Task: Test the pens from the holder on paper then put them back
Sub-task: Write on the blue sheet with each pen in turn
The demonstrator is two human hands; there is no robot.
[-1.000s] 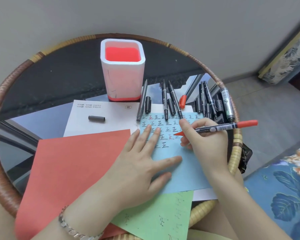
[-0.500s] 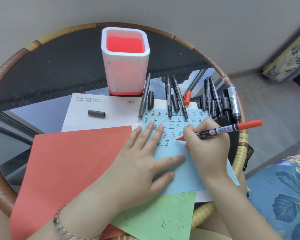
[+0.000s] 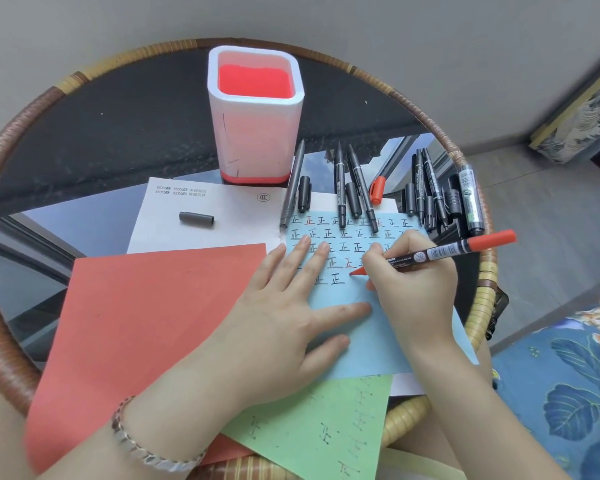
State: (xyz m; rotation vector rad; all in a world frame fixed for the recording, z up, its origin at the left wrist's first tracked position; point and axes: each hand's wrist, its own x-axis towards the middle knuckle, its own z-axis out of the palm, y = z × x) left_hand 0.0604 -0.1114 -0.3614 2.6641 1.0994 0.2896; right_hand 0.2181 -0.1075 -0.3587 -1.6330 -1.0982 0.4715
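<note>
Now the left hand (image 3: 278, 323) lies flat on the blue paper (image 3: 373, 353) so it cannot slide, while the right hand (image 3: 413, 285) pinches the red marker (image 3: 440, 252) to write.

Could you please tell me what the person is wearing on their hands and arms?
Both forearms are bare, with no sleeves in view. The left wrist wears a bracelet of silvery links with a few brownish beads. The left hand and the right hand show no rings or gloves.

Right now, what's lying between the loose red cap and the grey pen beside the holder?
Two black pens and two black caps lie there, seen in the head view.
</note>
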